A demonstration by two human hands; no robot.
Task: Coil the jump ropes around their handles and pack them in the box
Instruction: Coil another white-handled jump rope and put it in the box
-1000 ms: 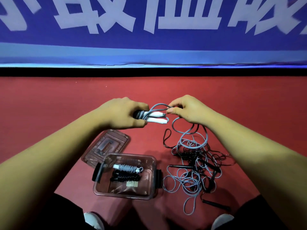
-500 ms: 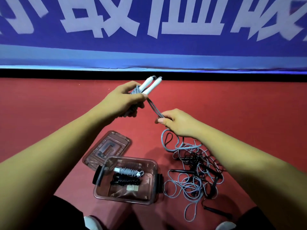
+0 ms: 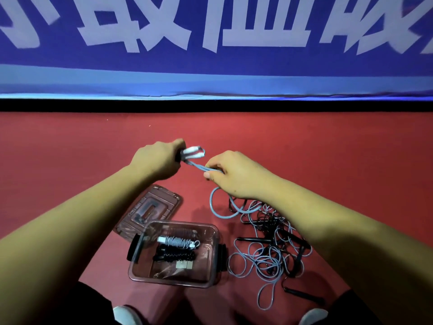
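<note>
My left hand [image 3: 157, 160] grips the two white handles [image 3: 193, 153] of a grey-blue jump rope, held together above the red floor. My right hand [image 3: 235, 174] pinches that rope's cord [image 3: 196, 165] just right of the handles; the cord runs taut between both hands and hangs below in a loop [image 3: 221, 211]. A clear brown box [image 3: 140, 248] stands open on the floor below my hands. Inside lie a coiled grey rope [image 3: 177, 242] and a coiled black rope [image 3: 174, 254].
The box's lid [image 3: 150, 208] lies flat just behind and left of the box. A tangled pile of grey and black ropes [image 3: 269, 252] with black handles sprawls to the box's right. A blue banner wall [image 3: 210, 43] closes the far side. My shoes [image 3: 127, 314] show at the bottom.
My left hand lowered the white handles from a raised, upright tilt to roughly level. My right hand rose and came closer to the handles, still pinching the cord, carrying it round them.
</note>
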